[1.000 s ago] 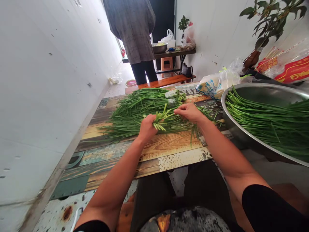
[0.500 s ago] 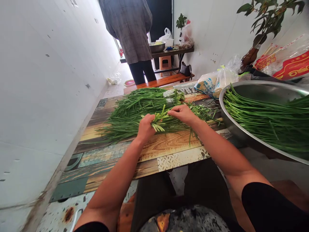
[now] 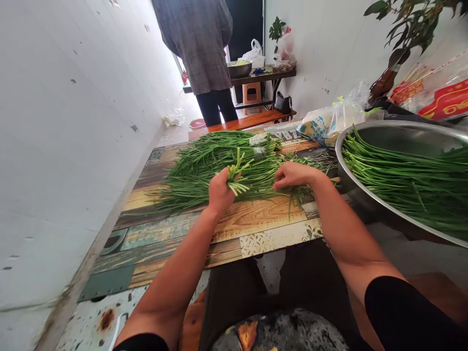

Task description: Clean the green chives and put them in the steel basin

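My left hand (image 3: 220,191) is closed round a small bunch of green chive stalks (image 3: 238,174), cut ends pointing up and to the right. My right hand (image 3: 294,175) is closed in a pinch on stalks lying to the right of that bunch, just above the table. Both hands hover over the near edge of a big pile of loose chives (image 3: 204,165) spread across the patterned wooden table (image 3: 256,219). At the right, a large steel bowl (image 3: 365,202) holds many more long green stalks (image 3: 409,183).
A white wall runs along the left. A person in a grey checked coat (image 3: 201,44) stands at the far end beside a dark side table with a metal basin (image 3: 239,69). Plastic bags (image 3: 325,127), a potted plant (image 3: 409,29) and red packets (image 3: 438,95) crowd the right.
My right hand has moved right and down, away from the bunch's cut ends, pulling along the stalks. My left hand has tilted the bunch's ends upward.
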`<act>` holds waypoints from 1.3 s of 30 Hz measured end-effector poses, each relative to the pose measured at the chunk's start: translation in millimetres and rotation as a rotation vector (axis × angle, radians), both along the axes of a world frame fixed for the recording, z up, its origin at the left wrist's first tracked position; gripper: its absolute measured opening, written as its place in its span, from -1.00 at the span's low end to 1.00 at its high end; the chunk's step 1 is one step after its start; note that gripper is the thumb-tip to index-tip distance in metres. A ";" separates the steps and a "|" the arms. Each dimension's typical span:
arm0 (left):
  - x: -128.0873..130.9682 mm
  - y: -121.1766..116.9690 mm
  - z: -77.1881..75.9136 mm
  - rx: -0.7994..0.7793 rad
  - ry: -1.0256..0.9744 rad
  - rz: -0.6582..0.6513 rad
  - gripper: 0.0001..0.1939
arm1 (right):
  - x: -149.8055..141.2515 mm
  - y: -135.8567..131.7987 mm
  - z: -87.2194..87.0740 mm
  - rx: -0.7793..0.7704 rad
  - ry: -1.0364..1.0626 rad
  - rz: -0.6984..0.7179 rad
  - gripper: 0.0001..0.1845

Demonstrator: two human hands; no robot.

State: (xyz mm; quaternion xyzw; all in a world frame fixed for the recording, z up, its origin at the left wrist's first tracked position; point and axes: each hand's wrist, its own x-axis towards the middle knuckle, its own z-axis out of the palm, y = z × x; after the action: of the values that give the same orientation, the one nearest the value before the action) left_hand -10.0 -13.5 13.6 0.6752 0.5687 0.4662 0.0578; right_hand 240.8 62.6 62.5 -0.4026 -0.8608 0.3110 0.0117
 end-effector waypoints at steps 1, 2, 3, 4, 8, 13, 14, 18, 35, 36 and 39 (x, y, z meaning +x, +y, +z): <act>0.3 0.2 -0.2 0.004 -0.006 0.003 -0.89 | -1.4 -0.5 -0.7 0.006 -0.057 0.044 -0.72; 0.6 0.3 0.0 0.013 -0.007 0.007 -0.89 | -3.2 -0.6 -1.8 0.012 -0.092 0.079 -0.75; 1.1 0.3 0.7 0.024 -0.006 0.009 -0.89 | -4.9 -0.4 -3.1 0.021 -0.112 0.104 -0.77; 1.7 0.1 1.6 0.035 -0.005 0.008 -0.88 | -6.3 0.2 -4.2 0.037 -0.123 0.120 -0.78; 3.2 -1.9 5.8 0.040 -0.007 -0.024 -0.83 | -7.1 1.7 -5.1 0.130 -0.052 0.066 -0.78; 3.1 -3.5 5.4 -0.033 0.065 -0.092 -0.85 | -14.0 -4.7 -3.9 0.146 0.363 -0.077 -0.75; 3.5 -3.5 4.9 -0.043 0.063 -0.112 -0.83 | -17.6 -6.7 -4.5 0.128 0.428 -0.077 -0.76; 6.3 -4.0 3.8 -0.111 0.041 -0.213 -0.77 | -34.6 -13.3 -10.6 0.098 0.554 -0.029 -0.82; 5.5 -0.6 -1.7 -0.108 -0.087 -0.210 -0.82 | -15.2 5.5 -11.5 0.312 0.594 -0.583 -0.42; 5.6 -0.5 -2.0 -0.108 -0.085 -0.209 -0.81 | -16.1 4.7 -12.3 0.345 0.563 -0.528 -0.42; 5.7 -0.6 -1.5 -0.119 -0.080 -0.219 -0.80 | -28.5 -4.1 -15.4 0.354 0.511 -0.172 -0.64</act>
State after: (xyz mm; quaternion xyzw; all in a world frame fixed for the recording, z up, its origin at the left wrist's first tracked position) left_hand -4.2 -14.1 12.1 0.7097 0.5153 0.4491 0.1707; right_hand 212.3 58.5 47.1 -0.3743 -0.8336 0.2453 0.3237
